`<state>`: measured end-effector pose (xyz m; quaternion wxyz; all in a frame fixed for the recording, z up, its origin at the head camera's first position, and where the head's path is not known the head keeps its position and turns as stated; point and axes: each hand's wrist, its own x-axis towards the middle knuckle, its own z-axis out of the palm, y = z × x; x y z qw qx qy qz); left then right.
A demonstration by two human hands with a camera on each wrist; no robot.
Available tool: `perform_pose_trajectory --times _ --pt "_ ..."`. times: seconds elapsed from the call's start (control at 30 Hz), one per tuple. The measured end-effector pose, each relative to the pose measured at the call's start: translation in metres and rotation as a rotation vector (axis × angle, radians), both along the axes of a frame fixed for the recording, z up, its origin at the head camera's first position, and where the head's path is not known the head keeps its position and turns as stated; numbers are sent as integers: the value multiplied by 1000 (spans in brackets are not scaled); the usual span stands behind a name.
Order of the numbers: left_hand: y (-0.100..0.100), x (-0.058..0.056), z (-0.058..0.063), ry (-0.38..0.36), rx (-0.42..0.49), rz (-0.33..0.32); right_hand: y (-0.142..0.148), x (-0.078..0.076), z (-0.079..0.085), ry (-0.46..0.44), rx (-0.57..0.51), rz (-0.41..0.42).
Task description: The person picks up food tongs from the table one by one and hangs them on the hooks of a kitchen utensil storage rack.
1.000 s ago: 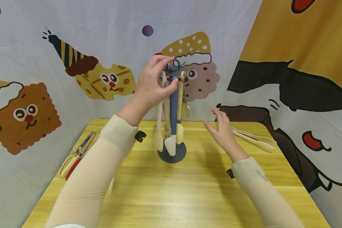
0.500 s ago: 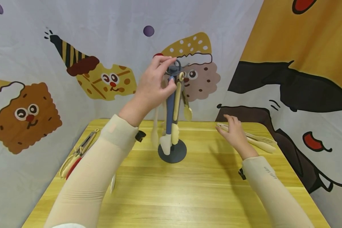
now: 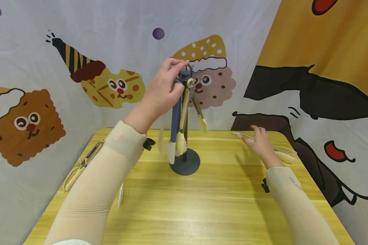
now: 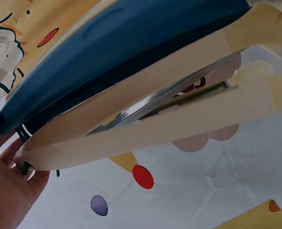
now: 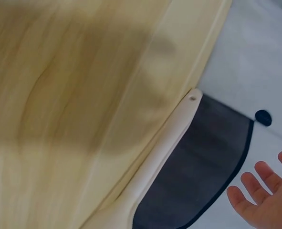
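My left hand (image 3: 160,91) pinches the top of a dark utensil stand (image 3: 190,167) in the middle of the table. From its hooks hang a blue-handled spatula (image 3: 175,119), cream tongs (image 3: 184,115) and other pale utensils, partly behind the hand. Close up in the left wrist view are a blue handle (image 4: 121,52) and cream handles (image 4: 188,126). My right hand (image 3: 263,145), fingers apart and holding nothing, hovers over a cream slotted turner (image 3: 285,149) and a cream spoon-like utensil (image 3: 284,157). A pale handle with a hole (image 5: 167,138) shows in the right wrist view.
More cream and metal utensils (image 3: 75,173) lie at the table's left edge, partly behind my left forearm. A white object (image 3: 121,195) peeks out beside that sleeve. A printed cloth (image 3: 125,34) hangs behind the wooden table (image 3: 184,211).
The hanging utensils have turned round the stand, the front ones shifting left, while my left hand stays at its top. My right hand has moved right, over the utensils lying there.
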<state>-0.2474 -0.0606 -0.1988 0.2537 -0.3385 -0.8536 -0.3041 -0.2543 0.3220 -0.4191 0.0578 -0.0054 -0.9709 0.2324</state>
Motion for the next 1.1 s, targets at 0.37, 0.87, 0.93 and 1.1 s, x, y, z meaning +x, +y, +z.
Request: perform_pose_trajectory --times 0.37,0.87,0.93,1.1 --pt "-3 -2 5 -22 9 7 28 -1 -13 -82 32 -70" --pt "-5 -2 4 7 -52 17 71 2 -29 -246 112 -128" --pt "-5 -3 3 11 -50 12 77 4 -32 -273 117 -118" --pt "-5 -3 3 13 -43 6 91 11 -38 -320 147 -99"
